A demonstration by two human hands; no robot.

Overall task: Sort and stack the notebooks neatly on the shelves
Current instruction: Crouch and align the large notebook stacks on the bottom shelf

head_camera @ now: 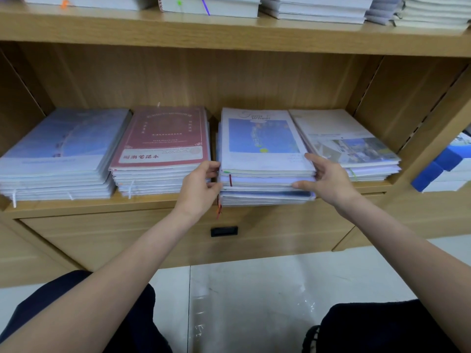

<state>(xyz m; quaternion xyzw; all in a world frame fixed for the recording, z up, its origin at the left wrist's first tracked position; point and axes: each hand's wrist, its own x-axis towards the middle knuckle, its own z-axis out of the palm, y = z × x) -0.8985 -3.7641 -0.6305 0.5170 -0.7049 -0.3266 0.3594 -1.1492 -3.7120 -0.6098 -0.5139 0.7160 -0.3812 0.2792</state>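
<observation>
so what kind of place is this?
Probably a stationery shop or stockroom: wooden shelves hold flat stacks of wrapped notebooks, many alike, with more stacks above and a drawer below.

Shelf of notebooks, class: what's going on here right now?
A person is squaring up one stack of notebooks on the middle shelf. The left hand grips its left edge and the right hand its right edge. It is the third of four stacks, between the red-covered stack and the rightmost stack. Its lower books jut forward over the shelf edge.
</observation>
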